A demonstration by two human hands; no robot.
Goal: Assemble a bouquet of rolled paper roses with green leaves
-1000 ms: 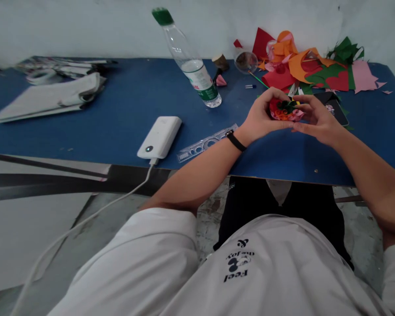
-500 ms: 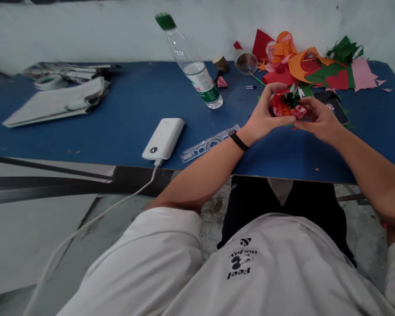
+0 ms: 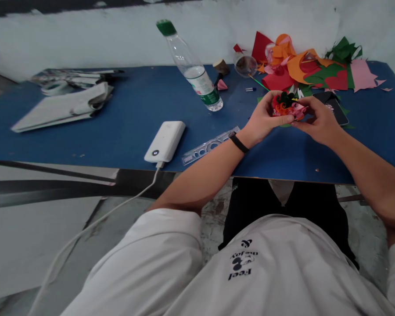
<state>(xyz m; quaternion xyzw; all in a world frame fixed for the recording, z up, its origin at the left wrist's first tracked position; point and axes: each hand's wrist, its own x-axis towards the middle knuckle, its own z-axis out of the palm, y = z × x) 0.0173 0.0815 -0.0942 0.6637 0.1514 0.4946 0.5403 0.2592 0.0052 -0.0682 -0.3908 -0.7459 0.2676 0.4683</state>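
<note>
Between both hands I hold a small paper flower craft (image 3: 288,106) of curled red, orange, pink and dark green pieces, just above the blue table (image 3: 125,105). My left hand (image 3: 265,116), below a black wristband (image 3: 238,142), grips its left side with the thumb along the lower edge. My right hand (image 3: 321,120) pinches its right side, thumb and fingertips on the pink curls. The fingers behind the flower are partly hidden. Close to my right hand lies a dark phone (image 3: 339,112), and green paper scraps show beneath the hands.
Coloured paper scraps (image 3: 306,66) pile against the wall, beside a clear plastic cup (image 3: 246,65). A water bottle (image 3: 202,85) stands mid-table. Nearer lie a clear ruler (image 3: 207,147) and a white power bank (image 3: 165,140) with its cable over the edge. Folded newspaper (image 3: 62,107) lies left.
The flower has tilted slightly in my hands, its dark green curls now further left and more of the pink showing. Both hands stay on it. The camera view has shifted a little.
</note>
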